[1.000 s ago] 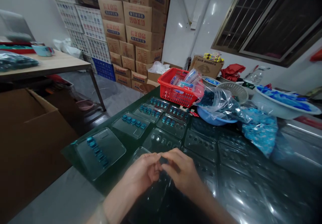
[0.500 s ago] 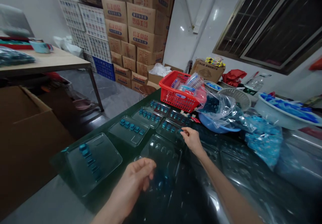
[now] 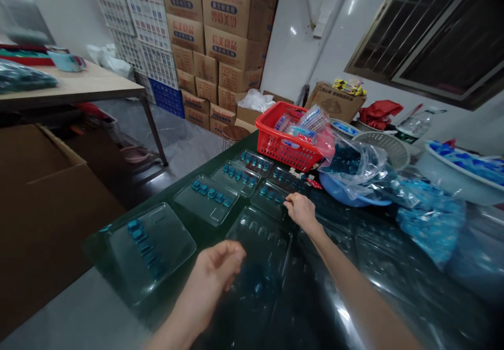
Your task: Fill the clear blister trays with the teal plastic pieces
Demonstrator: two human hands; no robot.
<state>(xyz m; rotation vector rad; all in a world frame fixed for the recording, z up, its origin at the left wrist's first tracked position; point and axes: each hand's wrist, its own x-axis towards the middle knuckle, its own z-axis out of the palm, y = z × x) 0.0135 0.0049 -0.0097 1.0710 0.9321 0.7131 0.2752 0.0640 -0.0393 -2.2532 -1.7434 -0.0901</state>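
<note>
Your right hand [image 3: 301,211] is at the row end of the clear tray [image 3: 268,209], fingertips pinched narrow; can't tell whether a piece is between them. The blue pieces [image 3: 270,194] sit lined up in that tray, just left of your fingertips. Left hand [image 3: 214,268] hangs half-curled near the clear tray with bare hollows [image 3: 246,240], above the dark surface [image 3: 201,229]; contents hidden, can't tell. Best handling, I'd judge: light pinch, square to the row, straight lift on release, forearm clear of neighbouring hollows, no nudging pieces.
</note>
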